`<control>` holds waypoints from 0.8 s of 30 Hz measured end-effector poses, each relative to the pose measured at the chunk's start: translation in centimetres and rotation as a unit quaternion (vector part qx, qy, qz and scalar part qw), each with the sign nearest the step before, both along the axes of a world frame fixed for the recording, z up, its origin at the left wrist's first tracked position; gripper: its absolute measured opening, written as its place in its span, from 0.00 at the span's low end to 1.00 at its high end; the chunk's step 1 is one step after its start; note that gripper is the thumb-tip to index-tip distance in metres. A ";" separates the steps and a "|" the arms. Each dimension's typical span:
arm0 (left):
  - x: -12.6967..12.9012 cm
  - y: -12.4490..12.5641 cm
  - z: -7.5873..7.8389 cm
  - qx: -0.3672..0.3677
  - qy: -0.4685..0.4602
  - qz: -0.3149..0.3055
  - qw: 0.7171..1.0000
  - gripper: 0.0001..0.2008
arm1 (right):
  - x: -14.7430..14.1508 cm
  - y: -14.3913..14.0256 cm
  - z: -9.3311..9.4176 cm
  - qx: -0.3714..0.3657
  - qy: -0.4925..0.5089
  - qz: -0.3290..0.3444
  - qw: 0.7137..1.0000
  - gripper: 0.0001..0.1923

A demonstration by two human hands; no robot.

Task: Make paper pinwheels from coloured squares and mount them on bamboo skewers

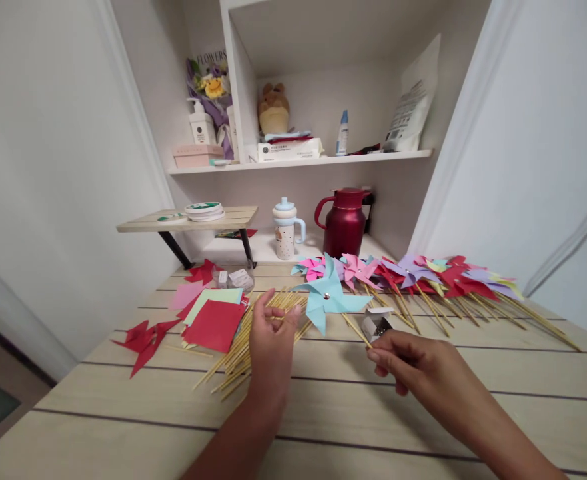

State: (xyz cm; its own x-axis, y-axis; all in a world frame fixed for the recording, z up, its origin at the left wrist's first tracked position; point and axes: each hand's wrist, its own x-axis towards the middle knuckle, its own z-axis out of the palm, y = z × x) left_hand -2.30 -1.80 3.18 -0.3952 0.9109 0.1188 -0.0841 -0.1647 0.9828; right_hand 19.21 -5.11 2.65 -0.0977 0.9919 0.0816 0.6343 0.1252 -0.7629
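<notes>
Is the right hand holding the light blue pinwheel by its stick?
Yes, the right hand pinches the lower end of the stick whose light blue pinwheel rises over the table, while the left hand rests on loose sticks.

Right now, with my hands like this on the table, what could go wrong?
Your left hand rests on the loose wooden sticks; a nudge could roll them toward the table edge. Your right hand holds the light blue pinwheel by its stick, beside a small open box that could tip over.
</notes>
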 end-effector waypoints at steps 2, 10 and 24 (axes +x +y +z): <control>-0.2 0.0 0.2 0.032 0.034 0.031 0.998 0.32 | 0.0 -0.1 -0.1 0.000 -0.015 0.007 1.000 0.17; -0.4 -0.3 0.1 0.146 0.143 0.079 0.976 0.07 | -0.2 -0.4 0.0 0.002 -0.034 0.024 0.999 0.16; 0.0 -0.6 0.7 0.060 0.115 0.039 0.991 0.10 | -0.5 -0.7 0.6 -0.033 0.067 0.024 0.997 0.18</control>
